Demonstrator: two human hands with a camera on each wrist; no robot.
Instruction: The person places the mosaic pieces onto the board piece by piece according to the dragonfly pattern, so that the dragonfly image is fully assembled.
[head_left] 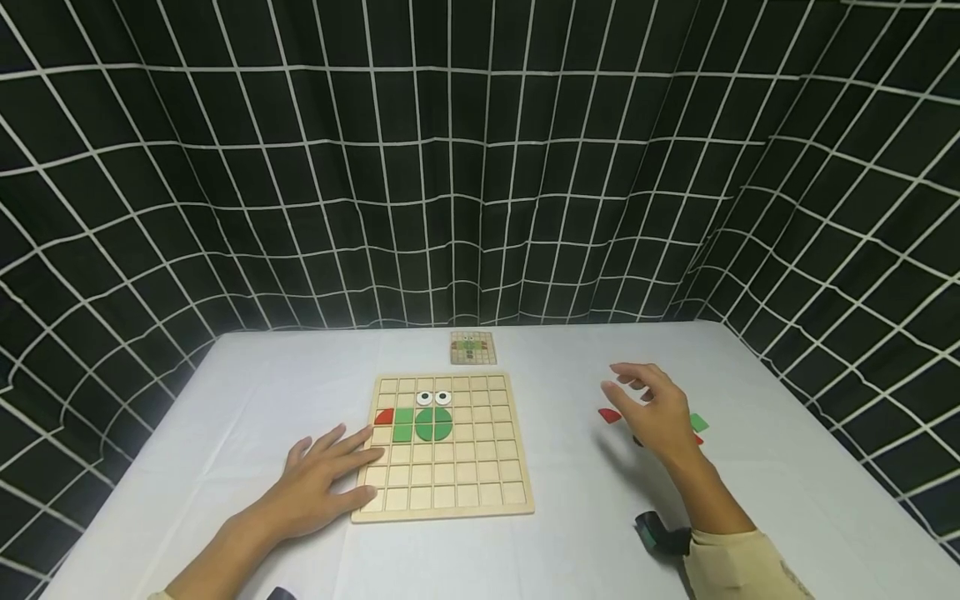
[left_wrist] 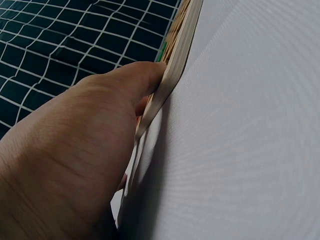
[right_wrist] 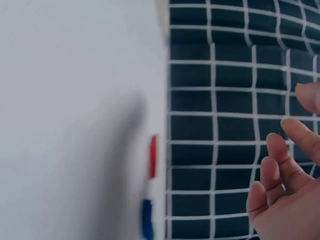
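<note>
My left hand (head_left: 318, 483) rests at the left edge of a wooden grid board (head_left: 480, 497), fingers spread and tips over its rim. In the left wrist view the thumb (left_wrist: 145, 77) lies against the board's side. Set in the grid are two eye pieces (head_left: 433, 398), a green circle (head_left: 433, 423) made of quarter pieces, a green block (head_left: 402, 425) and a red quarter piece (head_left: 384, 416). My right hand (head_left: 660, 412) hovers above the table at the right, holding nothing, with thumb and forefinger apart. Just left of it lies a loose red quarter piece (head_left: 609, 415).
A small pattern card (head_left: 473, 348) lies behind the board. Beyond the right hand are a green piece (head_left: 699, 422) and another red piece (head_left: 698, 439), partly hidden. A blue piece (right_wrist: 146, 220) shows in the right wrist view. Dark gridded cloth (head_left: 480, 167) surrounds the white table (head_left: 570, 542).
</note>
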